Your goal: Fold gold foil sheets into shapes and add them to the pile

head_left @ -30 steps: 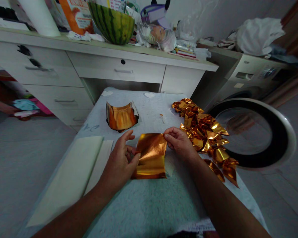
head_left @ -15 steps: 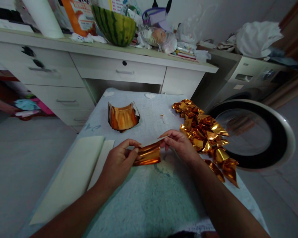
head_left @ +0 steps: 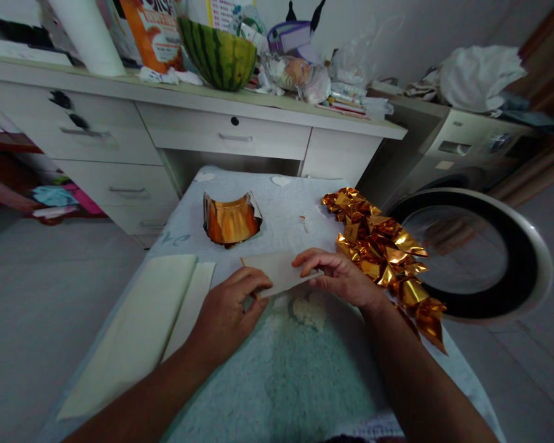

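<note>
A pale sheet (head_left: 279, 274) is stretched between my hands, its whitish side showing and a small gold edge at its upper left corner. My left hand (head_left: 233, 307) pinches its left end between thumb and fingers. The right end lies between the thumb and fingers of my right hand (head_left: 339, 277). Beyond them a curved stack of gold foil sheets (head_left: 232, 221) rests on the cloth-covered table (head_left: 277, 381). Many folded gold foil pieces (head_left: 388, 252) are heaped to the right of my right hand.
Long pale folded papers (head_left: 133, 326) lie along the table's left side. A white desk (head_left: 189, 126) behind holds a cut watermelon (head_left: 219, 55) and packages. To the right, a washing machine's round door (head_left: 471, 252) hangs open beside the table.
The sheet has turned over from its gold side to its pale side between my hands. My left hand has shifted slightly right. The view has moved a little.
</note>
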The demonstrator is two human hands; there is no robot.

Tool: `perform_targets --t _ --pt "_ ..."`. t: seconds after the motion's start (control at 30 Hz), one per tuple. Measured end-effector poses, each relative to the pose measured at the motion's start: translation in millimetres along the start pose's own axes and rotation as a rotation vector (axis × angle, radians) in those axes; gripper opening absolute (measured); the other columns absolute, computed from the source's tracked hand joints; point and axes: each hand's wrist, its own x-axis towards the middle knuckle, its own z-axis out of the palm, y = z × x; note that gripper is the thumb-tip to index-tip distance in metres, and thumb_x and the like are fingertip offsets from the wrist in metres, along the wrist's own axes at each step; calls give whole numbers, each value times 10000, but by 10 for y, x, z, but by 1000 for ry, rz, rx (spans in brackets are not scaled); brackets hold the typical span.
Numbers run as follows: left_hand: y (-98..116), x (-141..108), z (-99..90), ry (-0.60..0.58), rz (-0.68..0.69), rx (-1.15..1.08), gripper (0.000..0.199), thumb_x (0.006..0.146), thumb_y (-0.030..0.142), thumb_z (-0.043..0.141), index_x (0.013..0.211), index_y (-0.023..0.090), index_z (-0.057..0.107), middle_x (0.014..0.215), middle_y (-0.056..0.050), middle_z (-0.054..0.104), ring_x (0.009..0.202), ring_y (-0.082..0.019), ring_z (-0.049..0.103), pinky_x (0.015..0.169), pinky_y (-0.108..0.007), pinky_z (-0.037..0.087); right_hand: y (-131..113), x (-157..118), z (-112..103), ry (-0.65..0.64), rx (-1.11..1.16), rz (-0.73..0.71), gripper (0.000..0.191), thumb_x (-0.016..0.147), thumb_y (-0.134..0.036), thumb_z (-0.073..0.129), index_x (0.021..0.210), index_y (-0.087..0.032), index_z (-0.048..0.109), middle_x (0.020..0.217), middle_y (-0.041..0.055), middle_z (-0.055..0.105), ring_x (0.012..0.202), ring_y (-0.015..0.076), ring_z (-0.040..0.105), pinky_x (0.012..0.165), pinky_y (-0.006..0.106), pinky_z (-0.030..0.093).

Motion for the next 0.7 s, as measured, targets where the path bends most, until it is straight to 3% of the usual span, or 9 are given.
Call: perform_targets --t 0.2,0.43,0.6,0.7 --pt "43 12 -2 -154 -160 31 174 890 282 523 856 217 681 715 0 681 643 -177 646 605 -281 463 48 0 20 -19 -23 197 239 862 -410 658 845 -173 682 757 -2 618 702 127 548 650 249 416" --pt "15 6 24 -137 -293 -15 251 893 317 537 1131 250 578 798 6 733 676 -199 686 592 -280 455 100 61 168 43 -180 235 129 860 -282 604 787 -178 629 669 -26 574 596 105 488 546 221 349" --pt "9 38 41 -107 -347 206 270 886 266 535 1151 231 571 814 -16 727 736 -222 686 628 -300 443 127 112 289 166 -461 202 50 851 -200 594 816 -188 628 674 -23 572 616 123 501 592 247 369" --pt "-8 42 45 -102 -363 290 275 896 246 513 1163 224 573 845 -24 721 766 -225 676 671 -320 458 169 157 349 274 -707 72 30 820 -162 637 848 -174 636 848 31 625 832 182 543 775 312 413"
